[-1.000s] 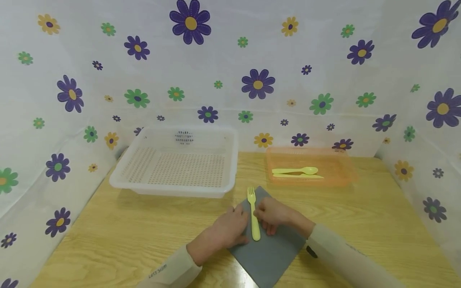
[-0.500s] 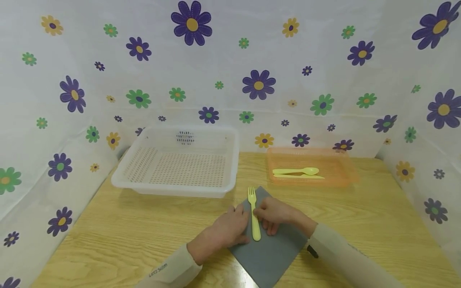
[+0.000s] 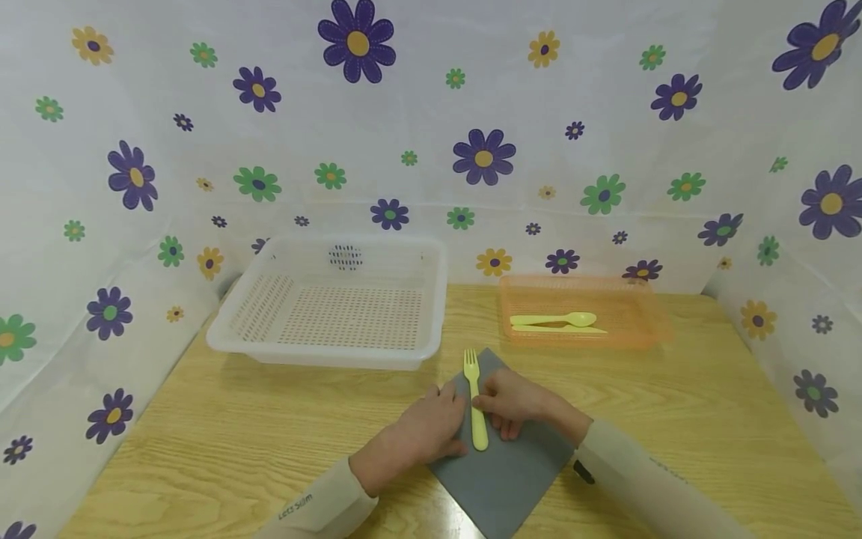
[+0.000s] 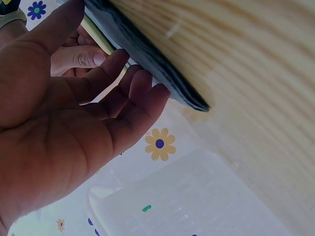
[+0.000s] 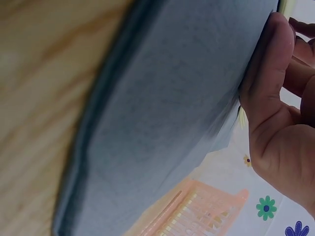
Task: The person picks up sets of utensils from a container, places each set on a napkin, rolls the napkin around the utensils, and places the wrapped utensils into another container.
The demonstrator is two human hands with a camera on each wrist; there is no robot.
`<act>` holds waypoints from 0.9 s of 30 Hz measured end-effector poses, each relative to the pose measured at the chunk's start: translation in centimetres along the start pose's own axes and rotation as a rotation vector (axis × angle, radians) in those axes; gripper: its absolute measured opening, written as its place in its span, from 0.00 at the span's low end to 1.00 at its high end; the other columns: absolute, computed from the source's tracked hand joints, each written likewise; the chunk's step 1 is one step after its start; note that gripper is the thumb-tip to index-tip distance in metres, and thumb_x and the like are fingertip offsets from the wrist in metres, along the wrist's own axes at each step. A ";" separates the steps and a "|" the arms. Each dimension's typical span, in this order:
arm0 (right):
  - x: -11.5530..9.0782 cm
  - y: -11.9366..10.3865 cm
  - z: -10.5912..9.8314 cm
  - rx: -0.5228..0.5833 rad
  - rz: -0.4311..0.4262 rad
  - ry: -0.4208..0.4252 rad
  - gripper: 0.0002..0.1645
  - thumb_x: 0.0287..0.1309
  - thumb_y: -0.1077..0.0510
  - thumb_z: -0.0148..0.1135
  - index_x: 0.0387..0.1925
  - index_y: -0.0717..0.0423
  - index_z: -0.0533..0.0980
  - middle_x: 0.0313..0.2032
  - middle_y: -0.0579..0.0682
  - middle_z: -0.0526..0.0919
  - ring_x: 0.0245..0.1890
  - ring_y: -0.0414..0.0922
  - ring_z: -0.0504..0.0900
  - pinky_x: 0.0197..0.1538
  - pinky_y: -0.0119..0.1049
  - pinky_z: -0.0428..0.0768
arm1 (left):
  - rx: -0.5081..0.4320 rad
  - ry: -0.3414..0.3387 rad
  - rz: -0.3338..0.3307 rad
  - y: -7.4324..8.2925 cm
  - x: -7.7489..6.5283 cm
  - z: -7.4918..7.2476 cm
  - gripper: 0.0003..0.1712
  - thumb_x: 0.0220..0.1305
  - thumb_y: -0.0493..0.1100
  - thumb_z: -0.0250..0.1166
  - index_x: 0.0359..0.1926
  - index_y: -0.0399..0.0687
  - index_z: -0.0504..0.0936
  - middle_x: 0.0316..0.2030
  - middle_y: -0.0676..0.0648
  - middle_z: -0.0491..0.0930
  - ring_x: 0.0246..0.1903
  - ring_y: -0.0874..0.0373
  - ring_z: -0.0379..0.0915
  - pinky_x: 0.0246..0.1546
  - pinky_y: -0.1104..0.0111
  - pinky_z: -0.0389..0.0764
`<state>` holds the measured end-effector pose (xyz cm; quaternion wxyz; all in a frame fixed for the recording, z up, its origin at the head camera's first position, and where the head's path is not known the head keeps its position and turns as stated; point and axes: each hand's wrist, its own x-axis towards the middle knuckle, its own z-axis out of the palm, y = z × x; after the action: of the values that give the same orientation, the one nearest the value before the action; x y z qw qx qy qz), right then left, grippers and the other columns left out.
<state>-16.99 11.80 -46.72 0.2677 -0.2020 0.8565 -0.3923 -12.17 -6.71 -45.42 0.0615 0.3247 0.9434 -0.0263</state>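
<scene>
A wood-grain table [image 3: 673, 389] is enclosed at the back and both sides by white flower-printed sheeting [image 3: 404, 112], booth-fashion. What lies beyond is hidden; home, lab or office cannot be told apart.

On my feed I make out only a slight sway of the head view: the white basket [image 3: 330, 358] and flowered cloth [image 3: 404, 105] slid a little rightward in frame, then partly back; any shift of the right hand [image 3: 515, 398] by the fork [image 3: 479, 428] is too small to tell
</scene>
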 end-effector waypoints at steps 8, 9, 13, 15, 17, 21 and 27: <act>0.0 -0.1 0.0 -0.013 0.003 -0.003 0.19 0.66 0.58 0.53 0.19 0.64 0.72 0.12 0.52 0.75 0.08 0.41 0.76 0.14 0.38 0.77 | 0.003 0.016 0.003 0.0 0.0 0.0 0.30 0.52 0.61 0.68 0.42 0.41 0.73 0.32 0.49 0.65 0.30 0.58 0.60 0.23 0.75 0.68; -0.1 -0.2 0.0 -0.014 0.004 -0.002 0.19 0.66 0.58 0.53 0.19 0.64 0.72 0.12 0.52 0.75 0.08 0.41 0.76 0.14 0.38 0.76 | 0.005 0.018 0.004 0.0 0.0 0.0 0.31 0.52 0.61 0.68 0.42 0.41 0.73 0.32 0.49 0.65 0.30 0.58 0.60 0.23 0.75 0.69; -0.1 -0.3 0.0 -0.012 0.004 -0.003 0.19 0.66 0.58 0.53 0.20 0.64 0.72 0.12 0.53 0.75 0.09 0.41 0.76 0.14 0.38 0.77 | 0.005 0.015 0.004 0.0 0.0 0.0 0.31 0.52 0.62 0.68 0.42 0.41 0.73 0.32 0.49 0.64 0.30 0.58 0.61 0.23 0.75 0.69; -0.2 -0.3 -0.1 -0.008 0.007 -0.004 0.19 0.66 0.58 0.53 0.20 0.64 0.72 0.12 0.53 0.75 0.09 0.41 0.77 0.14 0.38 0.77 | 0.003 0.013 0.005 0.0 0.0 -0.1 0.31 0.52 0.62 0.68 0.43 0.41 0.73 0.32 0.50 0.64 0.29 0.59 0.60 0.23 0.75 0.69; -0.2 -0.4 -0.1 -0.005 0.007 -0.006 0.20 0.66 0.58 0.53 0.20 0.64 0.72 0.12 0.53 0.75 0.09 0.41 0.77 0.14 0.38 0.77 | -0.007 0.009 0.005 0.0 0.0 -0.2 0.31 0.53 0.61 0.68 0.43 0.40 0.73 0.31 0.50 0.64 0.29 0.59 0.60 0.22 0.75 0.68; -0.2 -0.4 -0.1 -0.005 0.001 -0.005 0.20 0.66 0.58 0.53 0.19 0.64 0.72 0.12 0.53 0.75 0.09 0.41 0.76 0.14 0.38 0.76 | -0.019 0.003 0.005 -0.1 0.0 -0.2 0.31 0.53 0.61 0.68 0.43 0.40 0.73 0.31 0.50 0.63 0.29 0.59 0.60 0.22 0.75 0.68; -0.4 -0.5 -0.1 -0.005 0.000 -0.004 0.20 0.66 0.59 0.53 0.19 0.65 0.73 0.11 0.52 0.75 0.09 0.41 0.76 0.14 0.38 0.76 | -0.012 -0.009 -0.003 0.1 0.1 -0.2 0.31 0.52 0.62 0.68 0.43 0.41 0.73 0.31 0.50 0.63 0.29 0.59 0.59 0.22 0.76 0.68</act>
<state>-16.67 11.75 -46.19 0.2690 -0.2036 0.8569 -0.3897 -12.24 -6.54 -45.24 0.0677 0.3227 0.9438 -0.0220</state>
